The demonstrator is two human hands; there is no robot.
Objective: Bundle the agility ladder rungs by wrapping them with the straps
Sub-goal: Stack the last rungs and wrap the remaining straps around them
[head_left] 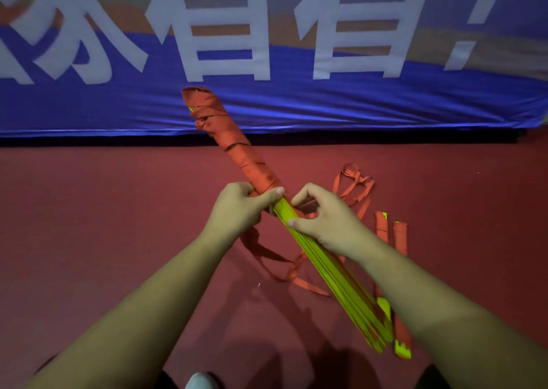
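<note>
Holds the rungs [341, 282] slantwise in both hands, above the red floor [89, 210]. Grips them with the left hand [240, 207], fingers and thumb curled round the stack right at the near edge of the strap [234, 142] winding, thumb lying across the top. Shows that winding as a tight orange sleeve running from the left hand up and away to the far tip of the stack, well beyond both hands. Shows the yellow-green half bare from the left thumb, under the right hand [329, 219] and on along the inner side of the right forearm to the near ends, fanned apart a little. Arches the right hand over the bare rungs just beside the left, fingers curled, thumb tip pressed on the stack, index finger bent down at the far side, pinching a dark fold of strap in the gap beneath; hides the rest of that grip under the palm. Trails loose strap down below the left wrist onto the floor, looping between the forearms, and again in a tangle just beyond the right hand. Has a second bundle [398, 237], also orange-wrapped with yellow-green ends, lying on the floor right of the right hand and passing behind that forearm. Sets a blue banner [267, 113] with large white characters far beyond the hands. Catches a pale shoe [201, 381] tip between the elbows
</note>
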